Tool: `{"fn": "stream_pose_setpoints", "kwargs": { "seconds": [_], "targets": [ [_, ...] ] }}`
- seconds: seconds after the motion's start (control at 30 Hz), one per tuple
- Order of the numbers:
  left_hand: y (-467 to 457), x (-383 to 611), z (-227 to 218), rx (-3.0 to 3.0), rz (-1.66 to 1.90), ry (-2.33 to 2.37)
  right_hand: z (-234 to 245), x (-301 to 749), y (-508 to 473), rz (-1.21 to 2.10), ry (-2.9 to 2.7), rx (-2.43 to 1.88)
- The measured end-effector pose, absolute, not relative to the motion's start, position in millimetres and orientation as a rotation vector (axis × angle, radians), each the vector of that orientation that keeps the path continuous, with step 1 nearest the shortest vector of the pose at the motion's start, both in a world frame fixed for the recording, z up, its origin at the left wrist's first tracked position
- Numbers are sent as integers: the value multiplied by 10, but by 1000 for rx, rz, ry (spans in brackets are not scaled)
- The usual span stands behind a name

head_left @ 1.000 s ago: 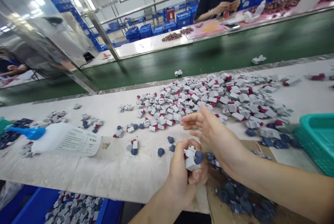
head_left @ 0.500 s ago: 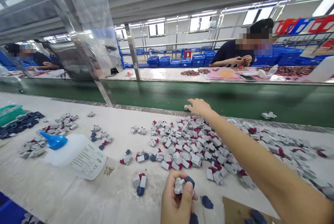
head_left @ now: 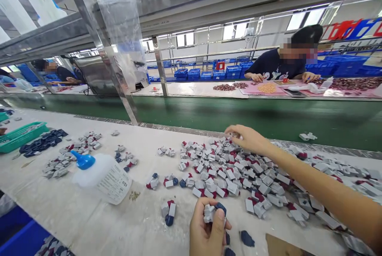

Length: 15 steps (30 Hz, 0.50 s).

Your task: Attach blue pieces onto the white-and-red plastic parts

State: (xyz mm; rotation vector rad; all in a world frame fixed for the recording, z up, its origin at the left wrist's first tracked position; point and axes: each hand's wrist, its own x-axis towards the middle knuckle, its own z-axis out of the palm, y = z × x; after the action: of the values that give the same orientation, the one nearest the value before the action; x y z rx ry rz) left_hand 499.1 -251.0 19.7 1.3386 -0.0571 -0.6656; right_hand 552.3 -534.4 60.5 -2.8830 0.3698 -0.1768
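My left hand (head_left: 207,230) is at the bottom middle, closed round a small cluster of white, red and blue plastic parts (head_left: 212,211). My right hand (head_left: 247,138) reaches out to the far edge of a large heap of white and red parts (head_left: 238,172), near the green conveyor belt (head_left: 227,115). Its fingers are curled and pinched over a small white piece. Loose blue caps (head_left: 247,238) lie on the white table (head_left: 89,216) beside my left hand.
A white glue bottle with a blue nozzle (head_left: 100,172) lies on its side at the left. Further left are a teal tray (head_left: 18,136) and a pile of blue caps (head_left: 43,142). A person (head_left: 283,63) works across the belt. A blue bin (head_left: 26,244) sits below the table edge.
My right hand has drawn back a little from the belt edge, now closed over a small white piece. The view has tilted up slightly. My left hand keeps its hold.
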Motion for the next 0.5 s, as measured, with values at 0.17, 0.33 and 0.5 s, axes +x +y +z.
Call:
{"fn": "stream_pose_setpoints", "kwargs": {
  "seconds": [0.17, 0.33, 0.5],
  "targets": [
    [-2416, 4818, 253, 1501, -588, -365, 463, 4641, -5014, -288, 14, -2840],
    [-2346, 4670, 373, 1558, -514, -616, 613, 4043, -4371, -417, 37, -2649],
    [-2335, 4551, 335, 1494, -329, -1002, 857, 3689, -3667, 203, 264, -1720]
  ]
}}
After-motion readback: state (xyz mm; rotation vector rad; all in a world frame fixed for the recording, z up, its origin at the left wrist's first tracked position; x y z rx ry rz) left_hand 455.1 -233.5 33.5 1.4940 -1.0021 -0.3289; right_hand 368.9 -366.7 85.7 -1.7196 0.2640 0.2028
